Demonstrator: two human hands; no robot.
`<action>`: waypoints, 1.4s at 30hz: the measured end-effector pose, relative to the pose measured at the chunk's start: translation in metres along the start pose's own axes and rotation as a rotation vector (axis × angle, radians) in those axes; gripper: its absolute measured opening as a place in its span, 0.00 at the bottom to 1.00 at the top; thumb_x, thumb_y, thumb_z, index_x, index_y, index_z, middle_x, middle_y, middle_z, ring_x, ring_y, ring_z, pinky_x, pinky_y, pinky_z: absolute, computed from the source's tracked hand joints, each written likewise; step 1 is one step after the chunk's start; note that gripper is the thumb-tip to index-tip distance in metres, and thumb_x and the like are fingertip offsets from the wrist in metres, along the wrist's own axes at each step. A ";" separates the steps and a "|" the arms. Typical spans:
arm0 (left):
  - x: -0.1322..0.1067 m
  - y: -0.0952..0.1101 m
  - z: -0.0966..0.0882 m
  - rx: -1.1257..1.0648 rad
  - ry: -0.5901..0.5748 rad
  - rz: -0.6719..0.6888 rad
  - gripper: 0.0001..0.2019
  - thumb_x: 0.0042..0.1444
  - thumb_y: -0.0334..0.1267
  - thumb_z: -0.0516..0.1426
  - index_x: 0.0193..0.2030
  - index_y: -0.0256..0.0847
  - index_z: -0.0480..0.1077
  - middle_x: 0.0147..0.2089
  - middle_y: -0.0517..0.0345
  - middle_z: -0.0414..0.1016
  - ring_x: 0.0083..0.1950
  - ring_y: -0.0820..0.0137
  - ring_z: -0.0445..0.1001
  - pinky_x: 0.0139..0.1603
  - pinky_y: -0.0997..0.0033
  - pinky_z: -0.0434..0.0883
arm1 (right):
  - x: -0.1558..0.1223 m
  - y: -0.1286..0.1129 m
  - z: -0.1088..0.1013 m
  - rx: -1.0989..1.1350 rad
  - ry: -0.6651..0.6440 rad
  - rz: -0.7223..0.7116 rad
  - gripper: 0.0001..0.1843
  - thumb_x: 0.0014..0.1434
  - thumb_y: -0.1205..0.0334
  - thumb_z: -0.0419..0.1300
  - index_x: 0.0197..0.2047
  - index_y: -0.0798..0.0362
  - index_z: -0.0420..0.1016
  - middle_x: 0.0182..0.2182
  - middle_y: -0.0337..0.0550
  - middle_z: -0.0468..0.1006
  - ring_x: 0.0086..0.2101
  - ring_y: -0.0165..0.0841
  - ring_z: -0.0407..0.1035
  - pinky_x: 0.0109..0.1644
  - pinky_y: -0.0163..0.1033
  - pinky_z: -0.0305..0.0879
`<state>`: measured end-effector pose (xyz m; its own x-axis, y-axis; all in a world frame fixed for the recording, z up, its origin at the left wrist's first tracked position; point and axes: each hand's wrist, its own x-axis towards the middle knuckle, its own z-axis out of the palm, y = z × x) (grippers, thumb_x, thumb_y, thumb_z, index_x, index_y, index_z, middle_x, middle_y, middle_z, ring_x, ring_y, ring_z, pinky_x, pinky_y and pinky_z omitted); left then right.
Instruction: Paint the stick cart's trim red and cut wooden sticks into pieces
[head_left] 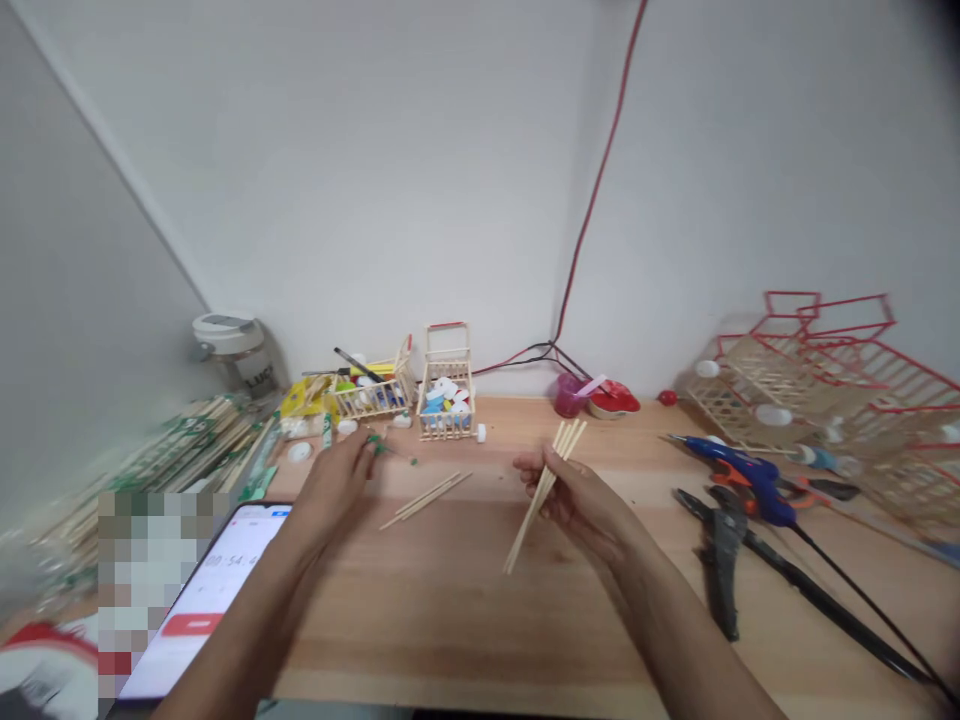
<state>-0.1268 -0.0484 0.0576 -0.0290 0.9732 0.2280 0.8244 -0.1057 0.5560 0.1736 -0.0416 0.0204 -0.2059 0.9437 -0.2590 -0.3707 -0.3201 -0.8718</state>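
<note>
My right hand [577, 495] grips a bundle of thin wooden sticks [545, 490], which slant down toward me and up past my fingers. My left hand [337, 490] reaches toward the far side of the wooden tabletop [465, 620]. Its fingertips pinch a small green piece [379, 447], too small to identify. Between my hands, a few loose wooden sticks [424, 500] lie on the table, apart from both hands.
Small stick baskets [446, 385] hold colourful bits at the back. A blue glue gun [739, 470], orange-handled scissors [757, 480] and black pliers [724, 560] lie right. Red-edged stick racks [817, 400] stand far right. A phone [210, 600] and bundled sticks [172, 460] lie left.
</note>
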 end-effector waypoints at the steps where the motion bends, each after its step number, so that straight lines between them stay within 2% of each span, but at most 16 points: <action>1: 0.000 0.001 0.001 -0.134 -0.010 0.009 0.14 0.59 0.42 0.48 0.24 0.41 0.62 0.24 0.57 0.66 0.28 0.69 0.65 0.29 0.73 0.58 | 0.000 0.001 0.000 -0.011 -0.005 0.013 0.21 0.52 0.45 0.64 0.35 0.57 0.82 0.28 0.45 0.76 0.25 0.27 0.66 0.24 0.31 0.56; 3: -0.001 0.002 0.003 -0.454 -0.067 -0.059 0.16 0.58 0.46 0.50 0.23 0.39 0.62 0.22 0.60 0.63 0.23 0.73 0.60 0.24 0.75 0.55 | 0.000 0.003 0.001 -0.043 -0.008 0.049 0.22 0.50 0.44 0.65 0.35 0.56 0.83 0.29 0.46 0.76 0.26 0.28 0.66 0.25 0.31 0.57; 5: -0.002 0.002 0.005 -0.783 -0.121 -0.192 0.14 0.56 0.47 0.54 0.28 0.38 0.65 0.24 0.61 0.65 0.21 0.77 0.56 0.20 0.78 0.51 | 0.000 0.004 0.003 -0.079 -0.013 0.076 0.24 0.48 0.42 0.66 0.34 0.56 0.83 0.28 0.44 0.75 0.26 0.28 0.64 0.26 0.31 0.56; 7: -0.003 0.001 0.006 -1.044 -0.178 -0.303 0.11 0.52 0.44 0.58 0.34 0.36 0.66 0.28 0.58 0.70 0.21 0.78 0.58 0.19 0.79 0.51 | 0.000 0.006 0.004 -0.108 -0.032 0.080 0.26 0.46 0.40 0.66 0.34 0.57 0.83 0.25 0.41 0.71 0.25 0.26 0.61 0.25 0.31 0.54; 10: -0.005 -0.001 0.008 -1.249 -0.280 -0.368 0.10 0.50 0.35 0.60 0.38 0.34 0.66 0.34 0.50 0.74 0.24 0.77 0.63 0.20 0.78 0.56 | -0.001 0.007 0.005 -0.127 -0.047 0.078 0.28 0.44 0.39 0.67 0.34 0.57 0.84 0.23 0.38 0.65 0.24 0.25 0.57 0.25 0.31 0.53; 12: -0.007 0.000 0.008 -1.300 -0.326 -0.375 0.09 0.50 0.31 0.59 0.38 0.33 0.66 0.38 0.46 0.76 0.25 0.77 0.65 0.22 0.78 0.58 | -0.001 0.008 0.006 -0.134 -0.033 0.085 0.27 0.44 0.38 0.67 0.33 0.56 0.84 0.23 0.38 0.65 0.25 0.26 0.56 0.26 0.31 0.53; 16: -0.013 0.003 0.008 -1.298 -0.389 -0.338 0.11 0.52 0.29 0.58 0.43 0.34 0.65 0.42 0.46 0.77 0.24 0.79 0.66 0.22 0.78 0.58 | -0.001 0.009 0.007 -0.171 -0.016 0.116 0.26 0.43 0.39 0.67 0.32 0.54 0.84 0.22 0.37 0.62 0.24 0.25 0.53 0.25 0.31 0.51; 20: -0.017 0.001 0.009 -1.275 -0.434 -0.326 0.13 0.54 0.31 0.59 0.45 0.35 0.63 0.45 0.45 0.77 0.27 0.76 0.72 0.25 0.77 0.63 | -0.001 0.010 0.009 -0.197 -0.004 0.150 0.26 0.40 0.38 0.69 0.31 0.54 0.83 0.20 0.36 0.61 0.23 0.24 0.53 0.25 0.31 0.49; 26: -0.021 -0.001 0.014 -1.258 -0.501 -0.311 0.13 0.55 0.39 0.61 0.40 0.35 0.63 0.44 0.42 0.77 0.32 0.71 0.76 0.34 0.71 0.69 | -0.001 0.010 0.011 -0.215 0.001 0.141 0.27 0.34 0.39 0.71 0.28 0.55 0.83 0.19 0.35 0.60 0.21 0.24 0.52 0.25 0.32 0.46; 29: -0.017 -0.005 0.009 -1.054 -0.415 -0.232 0.14 0.56 0.44 0.58 0.41 0.34 0.65 0.42 0.44 0.77 0.26 0.75 0.71 0.29 0.73 0.66 | -0.002 0.010 0.013 -0.235 -0.007 0.140 0.27 0.36 0.39 0.70 0.29 0.55 0.82 0.18 0.34 0.59 0.21 0.25 0.52 0.25 0.33 0.46; 32: -0.008 -0.019 -0.004 -0.583 -0.126 -0.135 0.15 0.58 0.43 0.53 0.47 0.35 0.66 0.41 0.48 0.77 0.26 0.72 0.70 0.29 0.71 0.66 | -0.003 0.009 0.015 -0.267 -0.004 0.134 0.27 0.37 0.39 0.69 0.30 0.55 0.82 0.20 0.35 0.61 0.22 0.25 0.53 0.26 0.33 0.47; 35: 0.000 -0.034 -0.018 -0.054 0.178 -0.028 0.17 0.55 0.40 0.53 0.50 0.36 0.68 0.47 0.45 0.76 0.47 0.59 0.74 0.48 0.59 0.68 | -0.004 0.010 0.017 -0.329 -0.012 0.113 0.27 0.40 0.39 0.68 0.33 0.55 0.81 0.22 0.35 0.62 0.21 0.24 0.52 0.25 0.33 0.46; 38: -0.001 -0.028 -0.023 0.174 0.415 0.078 0.20 0.54 0.40 0.54 0.52 0.35 0.68 0.58 0.39 0.68 0.62 0.51 0.62 0.60 0.48 0.59 | -0.003 0.012 0.016 -0.405 -0.025 0.084 0.26 0.43 0.40 0.66 0.35 0.55 0.81 0.22 0.34 0.62 0.21 0.23 0.51 0.24 0.33 0.45; 40: -0.007 -0.009 -0.017 0.106 0.442 0.124 0.20 0.56 0.40 0.53 0.54 0.36 0.67 0.59 0.41 0.67 0.61 0.53 0.63 0.60 0.50 0.61 | -0.002 0.014 0.015 -0.448 -0.026 0.064 0.25 0.44 0.41 0.66 0.36 0.55 0.81 0.21 0.34 0.61 0.21 0.24 0.52 0.23 0.33 0.46; 41: -0.012 0.004 -0.010 0.005 0.352 0.127 0.19 0.58 0.41 0.52 0.55 0.38 0.66 0.56 0.44 0.70 0.56 0.58 0.68 0.55 0.56 0.65 | -0.001 0.016 0.015 -0.466 -0.024 0.057 0.25 0.45 0.41 0.65 0.36 0.54 0.81 0.21 0.34 0.61 0.21 0.24 0.52 0.24 0.32 0.47; 42: -0.017 0.017 0.000 -0.124 0.221 0.094 0.18 0.58 0.42 0.52 0.53 0.39 0.67 0.49 0.47 0.74 0.46 0.62 0.74 0.46 0.61 0.70 | 0.001 0.017 0.015 -0.483 -0.026 0.050 0.25 0.46 0.42 0.65 0.37 0.54 0.80 0.21 0.34 0.61 0.21 0.24 0.53 0.24 0.32 0.48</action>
<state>-0.1126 -0.0664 0.0632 -0.0891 0.8912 0.4448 0.7542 -0.2313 0.6145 0.1535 -0.0479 0.0113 -0.2372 0.9237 -0.3009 0.1014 -0.2845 -0.9533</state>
